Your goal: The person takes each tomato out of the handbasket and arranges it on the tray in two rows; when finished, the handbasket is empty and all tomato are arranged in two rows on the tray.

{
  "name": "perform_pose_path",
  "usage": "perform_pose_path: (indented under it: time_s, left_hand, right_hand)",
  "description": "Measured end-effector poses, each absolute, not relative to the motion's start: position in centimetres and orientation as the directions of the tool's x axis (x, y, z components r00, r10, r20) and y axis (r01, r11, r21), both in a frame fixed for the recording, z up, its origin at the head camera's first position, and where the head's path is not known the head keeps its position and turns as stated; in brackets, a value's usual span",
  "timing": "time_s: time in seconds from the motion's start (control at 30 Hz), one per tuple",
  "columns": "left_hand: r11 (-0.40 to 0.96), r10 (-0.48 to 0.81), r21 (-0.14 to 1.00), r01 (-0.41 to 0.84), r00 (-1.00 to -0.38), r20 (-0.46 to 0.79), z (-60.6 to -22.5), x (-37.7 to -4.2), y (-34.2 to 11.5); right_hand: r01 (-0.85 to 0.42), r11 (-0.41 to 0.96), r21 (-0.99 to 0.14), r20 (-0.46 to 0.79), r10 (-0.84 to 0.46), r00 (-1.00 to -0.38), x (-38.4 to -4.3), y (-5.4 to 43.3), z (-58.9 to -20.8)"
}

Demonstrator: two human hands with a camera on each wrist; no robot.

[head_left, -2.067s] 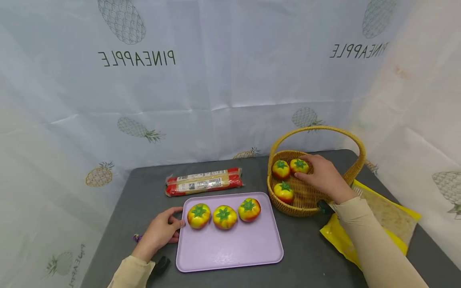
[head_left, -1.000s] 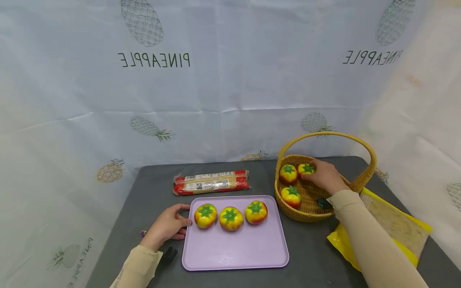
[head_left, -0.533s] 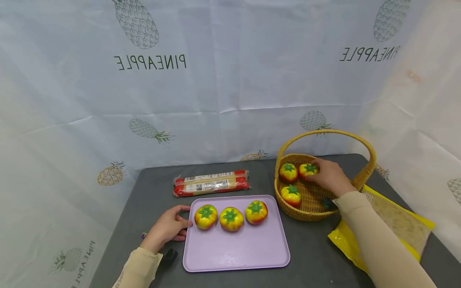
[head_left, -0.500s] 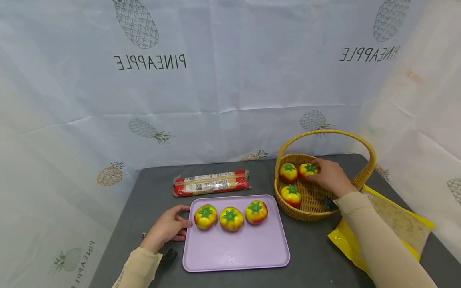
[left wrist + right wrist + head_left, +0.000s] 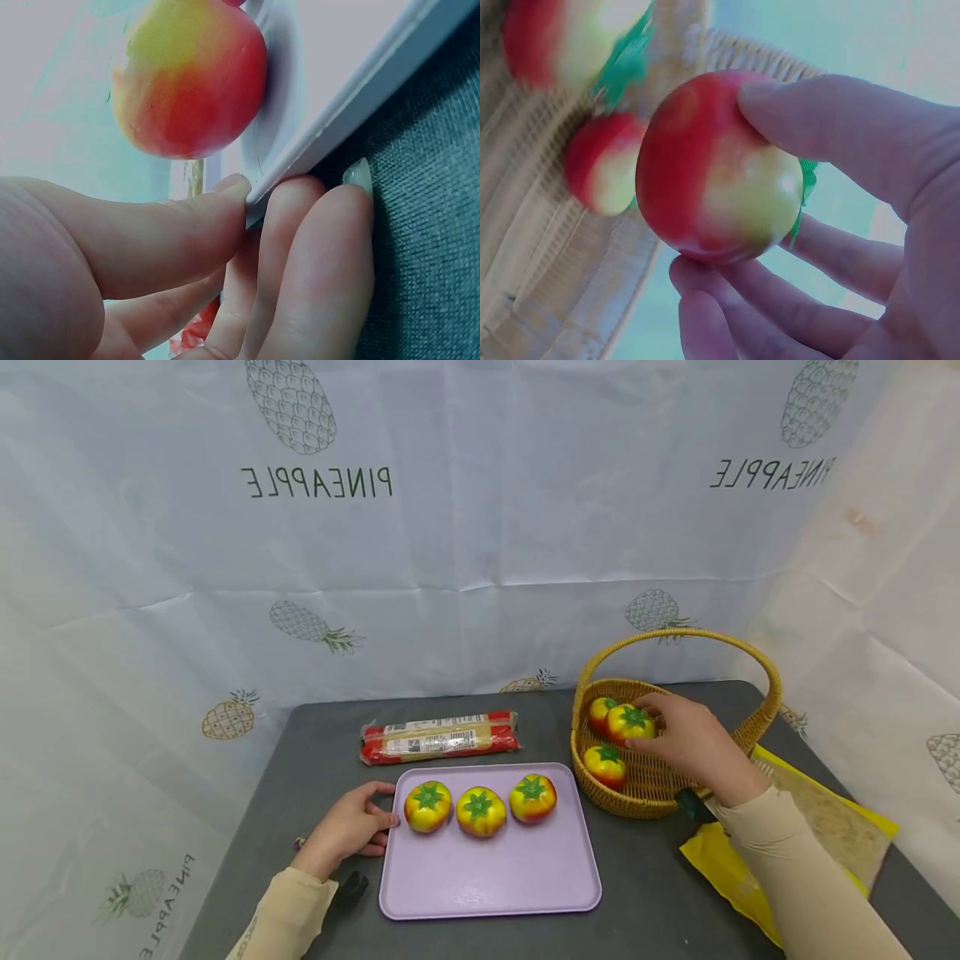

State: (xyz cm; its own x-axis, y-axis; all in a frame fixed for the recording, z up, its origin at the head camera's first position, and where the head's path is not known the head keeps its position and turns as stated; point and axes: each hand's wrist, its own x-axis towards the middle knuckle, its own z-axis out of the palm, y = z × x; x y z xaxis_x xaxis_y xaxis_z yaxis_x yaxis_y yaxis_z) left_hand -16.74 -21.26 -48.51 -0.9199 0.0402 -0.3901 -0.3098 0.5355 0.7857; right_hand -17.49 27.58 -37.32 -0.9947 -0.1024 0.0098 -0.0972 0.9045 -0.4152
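In the head view my right hand (image 5: 693, 747) holds a yellow-and-red persimmon (image 5: 628, 723) with a green leafy top, raised inside the wicker basket (image 5: 641, 810). The right wrist view shows the thumb on one side of this persimmon (image 5: 716, 172) and fingers on the other. Two more persimmons lie in the basket, one at the back (image 5: 598, 713), partly hidden, and one in front (image 5: 604, 766). My left hand (image 5: 348, 828) pinches the left rim of the lilac tray (image 5: 487, 881), thumb on top. Three persimmons (image 5: 481, 811) sit in a row on the tray.
A red-and-clear packet of noodles (image 5: 440, 737) lies behind the tray. A yellow-edged bag (image 5: 735, 877) lies right of the basket, partly under the right forearm. The basket's tall handle (image 5: 678, 633) arches over it. A pineapple-print curtain (image 5: 480, 527) hangs behind the grey table.
My right hand has lifted the persimmon from the basket floor and brought it slightly left and nearer, partly covering the one behind. My left hand stays on the tray rim.
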Motion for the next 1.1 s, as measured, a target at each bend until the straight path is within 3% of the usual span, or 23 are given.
perform_pose_path:
  time_s: [0.43, 1.1]
  left_hand:
    - [0.531, 0.04, 0.789, -0.31, -0.92, -0.389, -48.1, -16.9, -21.5]
    - [0.517, 0.036, 0.796, -0.314, -0.922, -0.386, -48.5, -16.5, -21.2]
  right_hand:
    - [-0.291, 0.856, -0.426, 0.135, -0.258, -0.957, -13.6, 17.9, -37.5]
    - [-0.453, 0.748, -0.485, 0.035, -0.501, -0.865, -10.3, 5.3, -42.4]
